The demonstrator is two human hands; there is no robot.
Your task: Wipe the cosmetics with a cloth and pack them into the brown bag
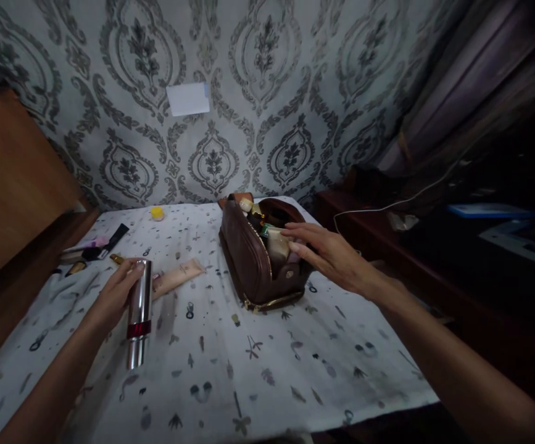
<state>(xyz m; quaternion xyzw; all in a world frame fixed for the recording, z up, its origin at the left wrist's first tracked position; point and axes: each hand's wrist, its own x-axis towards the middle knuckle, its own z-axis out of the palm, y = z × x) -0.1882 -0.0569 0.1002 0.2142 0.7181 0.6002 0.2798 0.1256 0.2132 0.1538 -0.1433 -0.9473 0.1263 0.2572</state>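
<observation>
My left hand (120, 288) is closed around a shiny silver cylindrical bottle (140, 302) with a dark red band, tilted above the cloth. Just behind it a peach-coloured squeeze tube (181, 277) lies flat. Toward the middle sits a brown leather cosmetic bag (251, 259), its gold zip undone and its top gaping. Several small items poke out, among them a beige-gold container (277, 242) and a pale round cap (245, 205). My right hand (325, 253) reaches over the bag's right side, fingers stretched out, fingertips at the beige-gold container. Whether they press on it is unclear.
A yellow-lidded jar (157, 213) stands at the back of the patterned white cloth (258, 370). Dark and pink cosmetics (105, 243) lie at the left edge. A wooden panel (12, 179) rises on the left, patterned wallpaper behind. A white cable (387, 209) hangs at right.
</observation>
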